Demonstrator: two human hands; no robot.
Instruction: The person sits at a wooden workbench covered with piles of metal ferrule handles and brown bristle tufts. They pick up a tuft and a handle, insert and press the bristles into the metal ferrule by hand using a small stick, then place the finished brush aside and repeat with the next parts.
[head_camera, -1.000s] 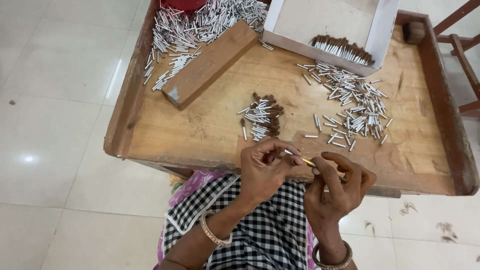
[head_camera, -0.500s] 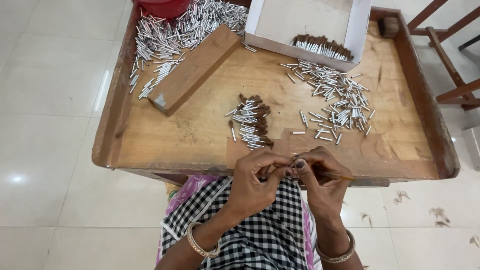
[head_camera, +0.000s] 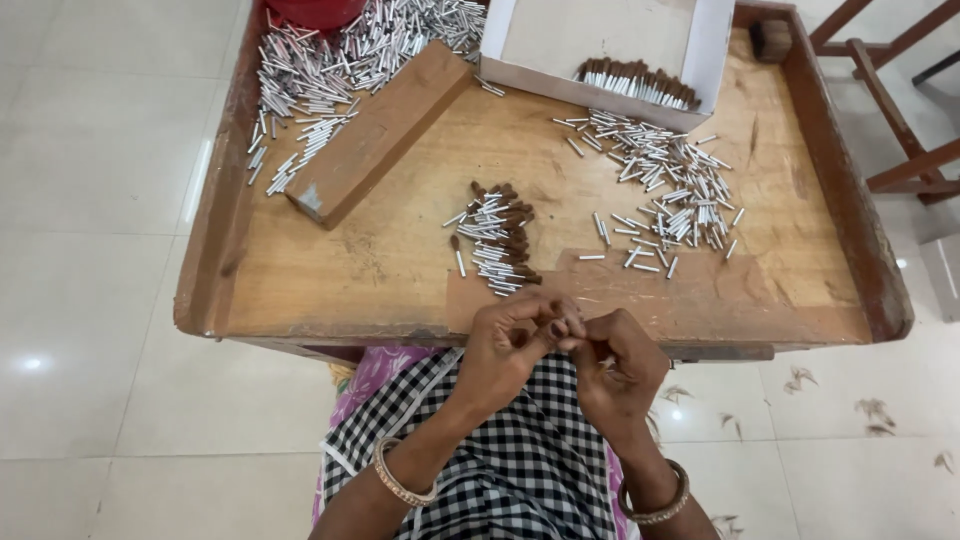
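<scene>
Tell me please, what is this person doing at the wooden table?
A person sits at a low wooden tray table. The left hand and right hand meet at its near edge, pinching something small that is hidden between the fingertips. Nearest them lies a small pile of brown-tipped sticks; more silver sticks lie further right.

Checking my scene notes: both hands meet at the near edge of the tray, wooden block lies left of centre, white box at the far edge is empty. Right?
Not quite: the white box is not empty; a row of brown-tipped sticks lies along its near wall, as the head view shows. The rest holds: left hand and right hand meet at the tray edge, and the wooden block lies left of centre.
</scene>
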